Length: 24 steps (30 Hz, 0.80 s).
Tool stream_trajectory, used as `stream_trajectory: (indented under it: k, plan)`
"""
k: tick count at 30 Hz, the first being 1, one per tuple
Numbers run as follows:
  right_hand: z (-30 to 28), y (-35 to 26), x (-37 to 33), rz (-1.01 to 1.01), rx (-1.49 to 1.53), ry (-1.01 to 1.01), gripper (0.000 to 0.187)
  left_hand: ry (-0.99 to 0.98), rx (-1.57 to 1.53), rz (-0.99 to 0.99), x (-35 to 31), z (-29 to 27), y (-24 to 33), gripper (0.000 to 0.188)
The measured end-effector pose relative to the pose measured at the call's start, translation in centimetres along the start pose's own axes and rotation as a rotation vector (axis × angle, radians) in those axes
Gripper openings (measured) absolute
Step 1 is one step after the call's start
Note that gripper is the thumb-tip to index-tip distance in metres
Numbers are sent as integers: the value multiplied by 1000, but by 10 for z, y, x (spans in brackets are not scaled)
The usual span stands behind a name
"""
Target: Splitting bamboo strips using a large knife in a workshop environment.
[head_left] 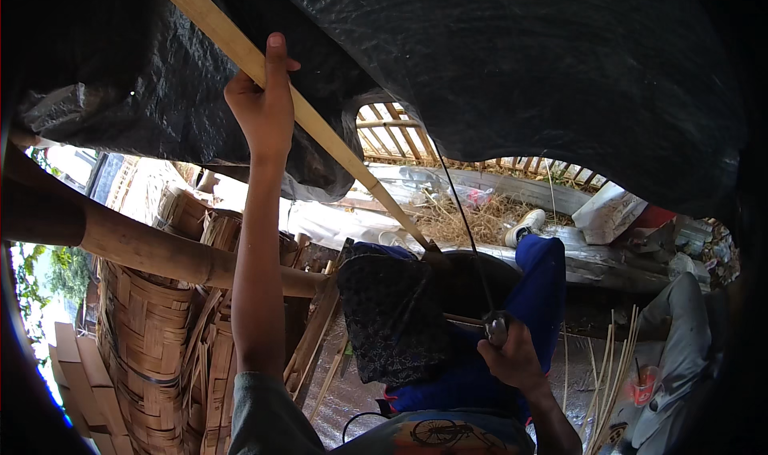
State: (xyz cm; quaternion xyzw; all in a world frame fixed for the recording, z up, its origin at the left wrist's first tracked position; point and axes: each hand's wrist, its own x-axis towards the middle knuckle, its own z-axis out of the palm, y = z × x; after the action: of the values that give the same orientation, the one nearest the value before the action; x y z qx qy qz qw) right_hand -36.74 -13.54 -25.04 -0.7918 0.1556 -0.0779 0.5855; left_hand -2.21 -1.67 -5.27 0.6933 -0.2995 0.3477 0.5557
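My left hand is raised with its fingers closed around a long, flat bamboo strip. The strip slants from the upper left down to the right and ends near my lap. Low on the right, my right hand is closed on a tool with a shiny metal end. From that end a long, thin dark shaft rises up and to the left; its exact kind is unclear. A dark patterned cloth lies over my lap, above blue trousers.
Black plastic sheeting hangs overhead. At left, a thick bamboo pole crosses above woven bamboo basketry. Thin bamboo sticks stand at right near a cup with red drink and another person's grey-trousered leg. Dry straw lies ahead.
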Motion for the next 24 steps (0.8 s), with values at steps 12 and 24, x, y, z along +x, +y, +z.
stream_trajectory:
  k: [12,24]
  plan:
    - [24,1,25,645,1635,-797,13,-50,-257,-5,-8,21,-2,52]
    - [6,-46,38,577,1833,-967,17,-128,-164,-37,-15,32,23,58]
